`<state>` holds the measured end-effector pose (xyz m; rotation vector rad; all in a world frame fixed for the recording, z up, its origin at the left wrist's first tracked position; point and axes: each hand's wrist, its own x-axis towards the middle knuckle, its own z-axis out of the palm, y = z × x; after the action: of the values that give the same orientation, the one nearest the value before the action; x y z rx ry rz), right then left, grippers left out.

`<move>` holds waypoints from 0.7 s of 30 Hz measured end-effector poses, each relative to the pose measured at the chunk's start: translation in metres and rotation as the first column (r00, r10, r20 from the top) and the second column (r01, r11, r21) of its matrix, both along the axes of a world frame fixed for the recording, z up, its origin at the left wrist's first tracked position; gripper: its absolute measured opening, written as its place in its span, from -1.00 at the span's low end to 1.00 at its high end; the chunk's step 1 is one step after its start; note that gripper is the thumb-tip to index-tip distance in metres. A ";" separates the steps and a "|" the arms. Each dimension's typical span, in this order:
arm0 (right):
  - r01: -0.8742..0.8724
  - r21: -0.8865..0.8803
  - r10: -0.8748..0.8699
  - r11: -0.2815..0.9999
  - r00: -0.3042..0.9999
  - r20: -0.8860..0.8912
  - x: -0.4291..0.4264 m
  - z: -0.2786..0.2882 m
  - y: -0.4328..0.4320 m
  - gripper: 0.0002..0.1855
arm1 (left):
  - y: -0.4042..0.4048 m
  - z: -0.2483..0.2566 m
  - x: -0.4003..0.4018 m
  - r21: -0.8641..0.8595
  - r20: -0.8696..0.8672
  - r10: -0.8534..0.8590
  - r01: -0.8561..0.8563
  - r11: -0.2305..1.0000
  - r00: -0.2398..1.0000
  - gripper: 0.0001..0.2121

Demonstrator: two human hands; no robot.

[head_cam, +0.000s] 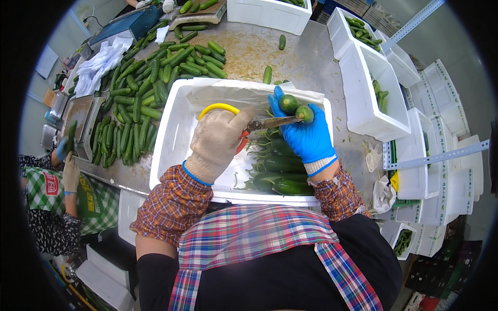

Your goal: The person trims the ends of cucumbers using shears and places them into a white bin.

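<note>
My left hand [214, 145], in a beige knit glove, is closed around scissors [255, 125] with one yellow and one red handle loop. Their blades point right, the tips against the lower of two cucumbers [304, 114]. Both cucumbers are gripped in my right hand [305, 132], which wears a blue glove over a knit one; their round ends face up. Under my hands stands a white foam box [165, 144], lined with thin white sheet along its far side. Cucumbers [280, 165] lie side by side in its right part, stem ends to the left. Small stem bits lie near them.
Many loose cucumbers [155, 74] cover the metal table [249, 50] at left. A co-worker's gloved hands [70, 171] hold a cucumber beside a scale [79, 116]. White foam boxes [373, 93] stand at right, near a perforated metal post [439, 157]. Another box [268, 15] is at the far edge.
</note>
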<state>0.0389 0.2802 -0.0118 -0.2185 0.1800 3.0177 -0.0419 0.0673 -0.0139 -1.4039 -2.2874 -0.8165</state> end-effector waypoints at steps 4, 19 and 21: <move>0.018 0.066 -0.018 0.998 1.000 -0.001 0.001 0.004 -0.004 -0.42 | 0.002 0.005 0.001 0.015 -0.026 0.019 -0.018 1.000 0.999 -0.47; 0.016 0.058 -0.016 0.998 1.000 -0.001 0.001 0.002 -0.003 -0.42 | 0.003 0.002 0.002 0.023 -0.012 0.007 -0.007 1.000 1.000 -0.47; -0.001 0.005 0.002 1.000 0.999 -0.034 -0.001 -0.004 0.001 -0.37 | 0.003 0.000 0.001 0.032 -0.023 0.006 -0.006 0.999 1.000 -0.47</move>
<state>0.0375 0.2810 -0.0163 -0.1663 0.1752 3.0245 -0.0410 0.0706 -0.0142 -1.3849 -2.2505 -0.8277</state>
